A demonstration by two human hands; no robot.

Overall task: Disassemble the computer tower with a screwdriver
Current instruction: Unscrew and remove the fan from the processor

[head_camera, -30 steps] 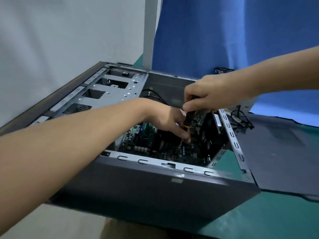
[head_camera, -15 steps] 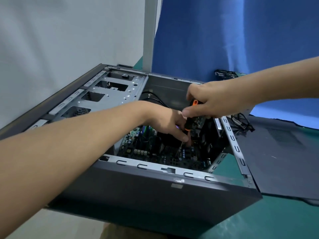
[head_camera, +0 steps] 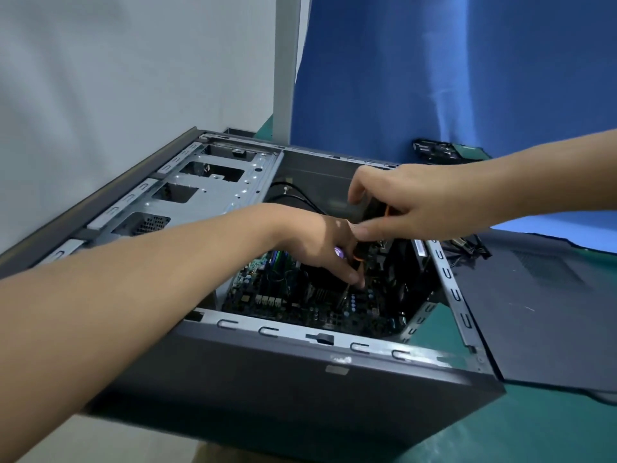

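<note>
Green tabletop (head_camera: 551, 429) carries an open computer tower (head_camera: 300, 389) lying on its side, with a blue curtain (head_camera: 434, 78) behind it. Inside the tower, over the motherboard (head_camera: 293, 302), stands the screwdriver (head_camera: 360, 253). Its long axis is close to upright. The black-and-orange handle is at the top, level with the tower's open rim, and the thin shaft leans down and a little leftward to the board.

The right hand (head_camera: 417, 202) is curled over the handle's top end, with thumb and fingers closed round it. The left hand (head_camera: 320, 242) reaches down into the tower, and its fingers (head_camera: 350, 277) are stretched nearly straight with the tips against the shaft just under the handle. Whether they pinch it or only steady it cannot be told.

A bare metal drive cage (head_camera: 213, 188) fills the tower's left end. The removed dark side panel (head_camera: 541, 312) lies flat just right of the tower, and loose black cables (head_camera: 467, 248) trail at the tower's far right corner.
</note>
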